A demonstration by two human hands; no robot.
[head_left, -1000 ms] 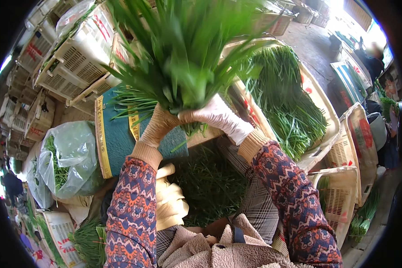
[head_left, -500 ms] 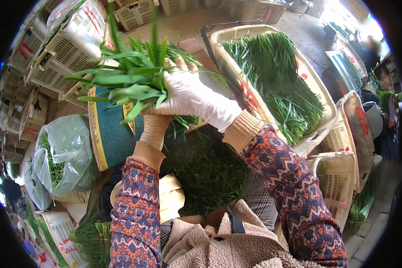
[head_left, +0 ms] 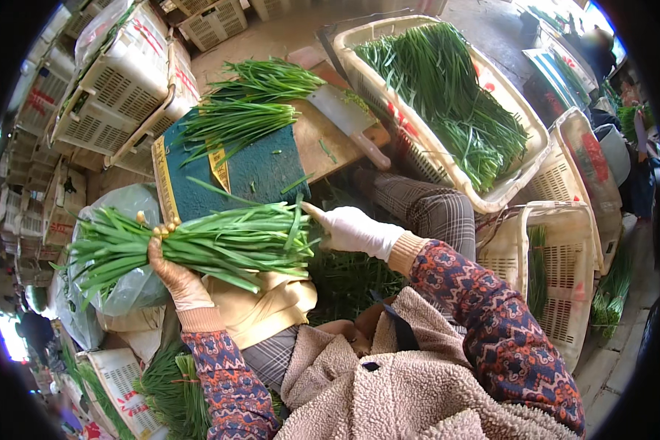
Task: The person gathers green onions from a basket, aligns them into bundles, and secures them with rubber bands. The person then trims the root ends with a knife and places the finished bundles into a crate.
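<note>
Chives (head_left: 213, 246) lay crosswise, gripped by my left hand (head_left: 172, 271); my open right hand (head_left: 352, 229) touched their right end.

- Bare concrete floor (head_left: 286, 33), grey, daylight falling across it.
- White slatted plastic crates (head_left: 110, 95) stacked along the left side.
- Big basket (head_left: 521, 180) of loose greens on the right; emptier baskets (head_left: 565, 271) just beside it.
- Wooden board (head_left: 312, 143) with cleaver (head_left: 348, 121), cut greens (head_left: 253, 99) beside.
- Clear plastic bag (head_left: 121, 213) lower left.
</note>
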